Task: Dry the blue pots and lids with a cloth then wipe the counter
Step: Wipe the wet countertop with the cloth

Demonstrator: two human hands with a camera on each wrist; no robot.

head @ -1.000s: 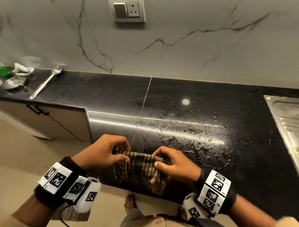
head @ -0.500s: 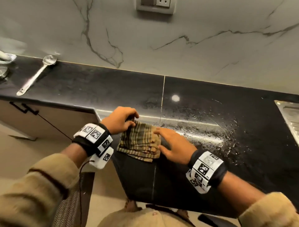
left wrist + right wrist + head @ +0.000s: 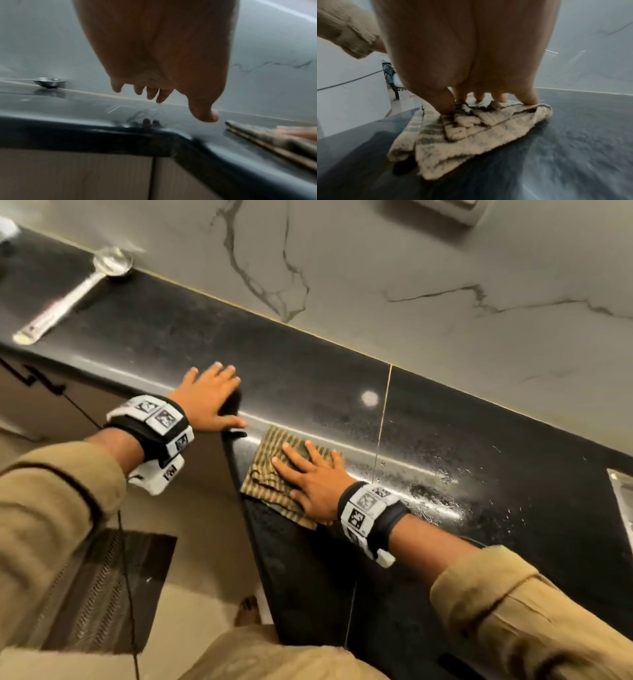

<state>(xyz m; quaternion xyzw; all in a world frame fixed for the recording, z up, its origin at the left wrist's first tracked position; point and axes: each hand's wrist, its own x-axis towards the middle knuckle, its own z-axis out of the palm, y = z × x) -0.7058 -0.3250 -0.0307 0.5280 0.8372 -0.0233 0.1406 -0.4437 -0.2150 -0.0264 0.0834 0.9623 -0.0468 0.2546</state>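
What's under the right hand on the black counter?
The right hand presses flat on a folded checked brown cloth, which lies on the glossy black stone counter. Whether the counter beneath the cloth is wet cannot be seen; droplets show to its right.

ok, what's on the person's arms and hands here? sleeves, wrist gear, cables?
Both hands, left and right, are bare. Each wrist carries a black band with white blocks bearing black-and-white square markers. Tan long sleeves cover the forearms, cuffs pushed back. A thin dark cable hangs from the left wrist unit.

One cloth (image 3: 274, 474); one spoon (image 3: 72, 299)
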